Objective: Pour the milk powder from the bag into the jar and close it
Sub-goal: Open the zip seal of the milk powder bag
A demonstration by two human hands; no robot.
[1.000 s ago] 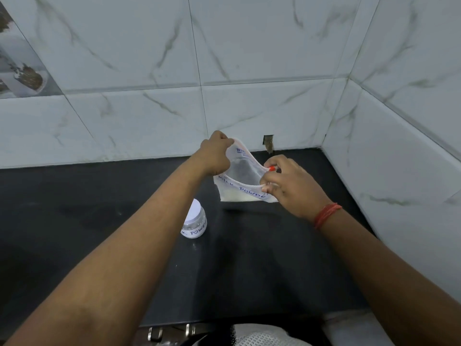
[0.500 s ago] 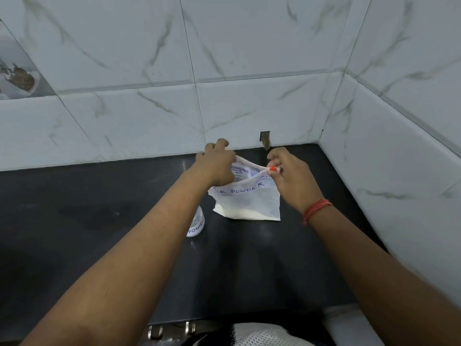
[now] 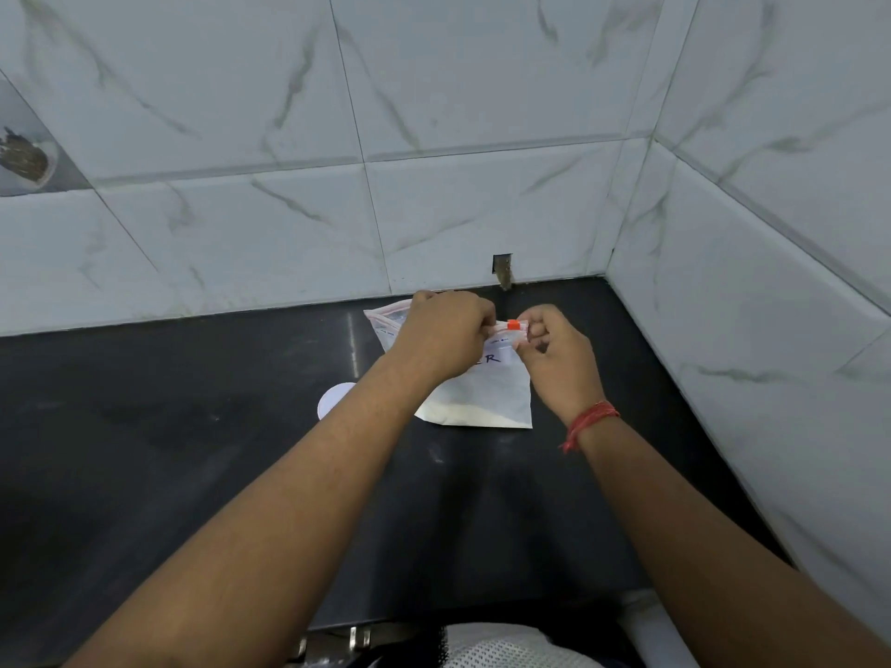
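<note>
Both hands work at the top of the milk powder bag (image 3: 487, 392), a clear zip pouch held upright w/ its bottom edge on or just above the black counter (image 3: 193, 450), near the back wall. Left hand (image 3: 446, 330) is curled over the bag's top edge, fingers closed round the zip strip approx. mid-way along; it hides most of the handwritten label, only the last letters show below the knuckles. Right hand (image 3: 554, 354) sits just beside it at the bag's right top corner, thumb & forefinger pinching the strip right next to the small orange slider (image 3: 513, 324), other fingers folded in toward the palm. The slider shows in the gap betw. the two hands. Bag's left top corner sticks out past the left hand, toward the wall. White powder is settled along the bag's bottom; upper part looks mostly see-through. The jar (image 3: 332, 400) stands on the counter left of the bag, mostly hidden behind the left forearm, so only part of its round white lid shows; lid is on. A red thread band (image 3: 589, 421) circles the right wrist. White marble-look tiles (image 3: 482, 113) cover the back & right walls, meeting in a corner at right. A small dark notch (image 3: 502, 270) sits in the tile at counter level, behind the hands
</note>
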